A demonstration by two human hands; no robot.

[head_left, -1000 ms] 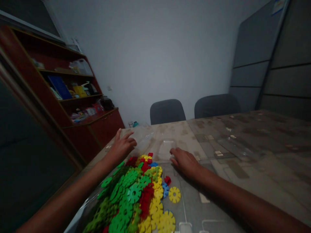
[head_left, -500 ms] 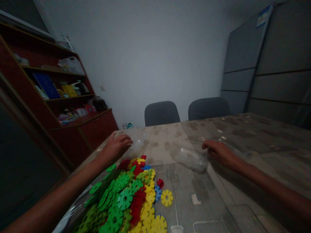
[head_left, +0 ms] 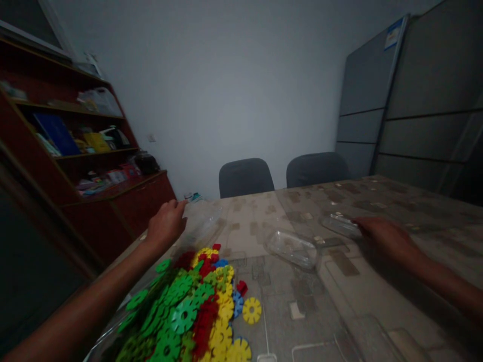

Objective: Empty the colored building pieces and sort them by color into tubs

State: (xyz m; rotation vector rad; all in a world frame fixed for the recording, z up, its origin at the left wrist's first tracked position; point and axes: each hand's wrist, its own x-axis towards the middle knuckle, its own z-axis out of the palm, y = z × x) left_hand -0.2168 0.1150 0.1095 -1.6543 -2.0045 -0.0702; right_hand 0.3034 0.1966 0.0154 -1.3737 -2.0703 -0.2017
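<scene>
Tabletop: a broad tabletop (head_left: 279,291) covered in a pattern of beige, brown and grey rectangles, running back towards the wall.
Left hand: the left hand (head_left: 166,222) is raised at the left side, its fingers partly curled with one reaching out to the right; whether it holds anything cannot be told.
Right hand: the right hand (head_left: 388,241) has its fingertips brought together on the near end of the right-hand clear tray (head_left: 339,223), pinching it at the tabletop.
Middle tray: another clear tray (head_left: 292,249) lies by itself between the two hands, nearer the viewer than the right-hand one.
Clear plastic: see-through plastic (head_left: 204,226) sits just beside the left hand; its exact shape is hard to make out.
Heap: a pile of notched plastic pieces (head_left: 184,314) in green, red, yellow and blue fills the near left.
Loose piece: one yellow disc (head_left: 252,310) lies flat just right of the heap.
Chairs: two dark chair backs (head_left: 246,177) (head_left: 317,169) rise behind the far edge.
Wall: a plain pale wall (head_left: 234,90), dimly lit, with a small socket (head_left: 151,138).
Left side: a reddish-brown shelf unit (head_left: 141,201) bearing a blue folder (head_left: 56,133) and assorted items.
Right side: tall grey panels (head_left: 362,90), a sticker (head_left: 393,35) near the top.
</scene>
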